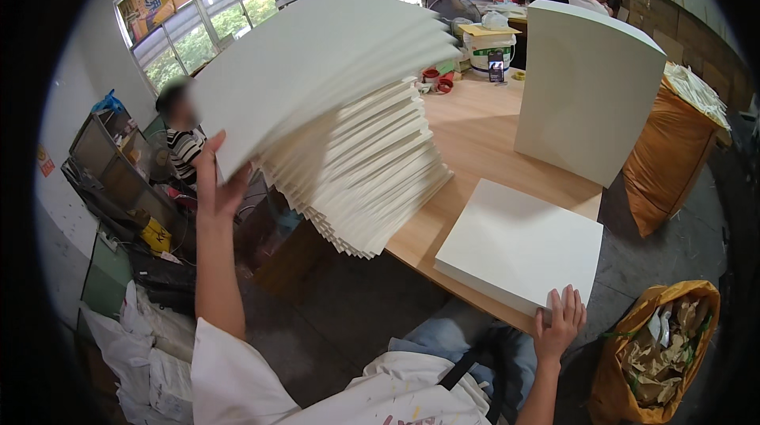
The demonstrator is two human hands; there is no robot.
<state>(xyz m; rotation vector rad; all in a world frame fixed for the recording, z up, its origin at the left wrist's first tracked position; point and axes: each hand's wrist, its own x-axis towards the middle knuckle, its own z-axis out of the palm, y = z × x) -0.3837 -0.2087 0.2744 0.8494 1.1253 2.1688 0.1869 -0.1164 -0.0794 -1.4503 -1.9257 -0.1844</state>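
My left hand [225, 179] grips the near-left corner of several large white paper sheets [317, 60]. They are lifted and fan out over a tall pile of folded-edge paper [364, 163] at the table's left end. My right hand [562, 318] rests with fingers spread on the near-right corner of a squared white paper stack [526, 239], which lies flat at the table's front edge. Behind it, a second thick block of white paper [590, 92] stands upright, its top edge slightly curved. My left thumb shows on top of the sheets; the other fingers are partly hidden.
The wooden table [475, 124] holds a white bucket [489, 53], a phone [496, 66] and red tape rolls [445, 86]. Orange sacks stand on the right, one full [669, 156] and one with brown paper scraps [665, 346]. A person [182, 132] is at the left.
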